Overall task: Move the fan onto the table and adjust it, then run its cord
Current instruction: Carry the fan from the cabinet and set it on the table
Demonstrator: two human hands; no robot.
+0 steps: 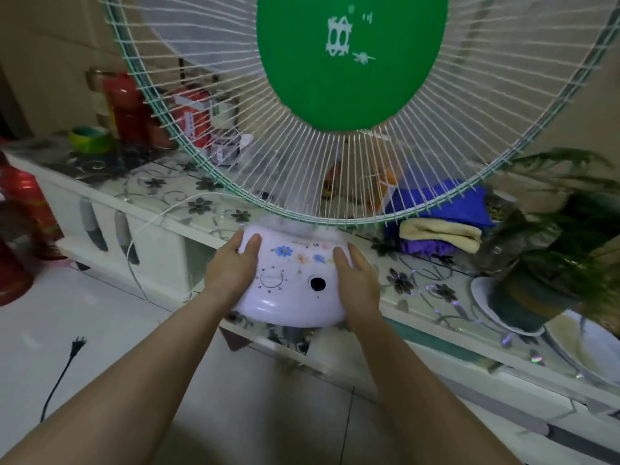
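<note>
A white table fan with a round wire grille and a green centre disc [350,58] fills the upper middle of the head view. Its white base [295,293], printed with flowers and carrying a dial and a dark hole, sits at the front edge of the long white table [161,193], partly overhanging it. My left hand [231,266] grips the base's left side and my right hand [357,283] grips its right side. A thin white cord [141,229] trails from behind the base over the table edge toward the floor.
Folded blue, purple and cream cloths [443,226] lie right of the base. A potted plant [550,256] stands at the far right. Red boxes and bottles [134,109] and a green bowl [89,137] sit at the back left. A black plug and cable [72,350] lie on the tiled floor.
</note>
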